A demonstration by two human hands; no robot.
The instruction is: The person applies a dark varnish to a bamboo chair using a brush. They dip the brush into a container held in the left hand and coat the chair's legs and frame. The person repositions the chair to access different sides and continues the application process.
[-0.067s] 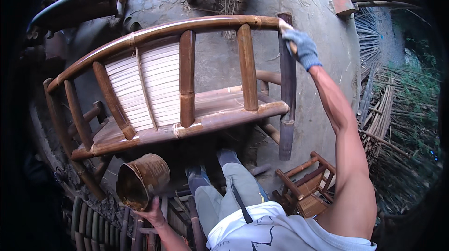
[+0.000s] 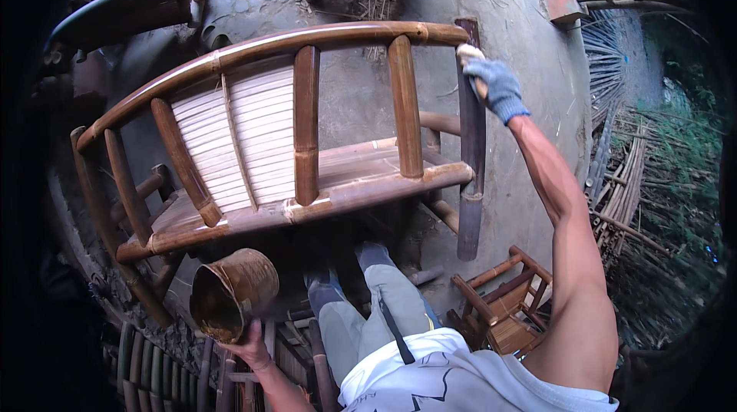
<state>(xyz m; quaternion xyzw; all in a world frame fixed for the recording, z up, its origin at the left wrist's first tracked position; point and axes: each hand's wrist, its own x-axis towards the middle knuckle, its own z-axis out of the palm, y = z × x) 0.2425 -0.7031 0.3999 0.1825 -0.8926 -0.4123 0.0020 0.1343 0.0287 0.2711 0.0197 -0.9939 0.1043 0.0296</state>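
A bamboo bench (image 2: 307,147) stands before me, its top rail and most slats glossy brown, its seat rail paler. At its right end rises a dark, duller post (image 2: 471,151). My right hand (image 2: 499,88), in a grey-blue knitted glove, is closed round a brush (image 2: 470,52) with a pale head and a wooden handle. That pale head rests against the upper part of the post, just below the rail's end. My bare left hand (image 2: 249,351) grips the rim of a stained brown bucket (image 2: 253,278), tilted with its mouth to the left; brownish residue shows inside.
A small bamboo chair (image 2: 503,304) sits by my right side. Dark bamboo furniture (image 2: 123,9) stands at the far left, with more at the top. Bamboo poles (image 2: 626,182) and greenery lie to the right. Below the bucket are several more bamboo pieces (image 2: 153,366).
My right hand and the brush have slid slightly down the dark post from the rail's end. My left hand and the bucket have hardly moved.
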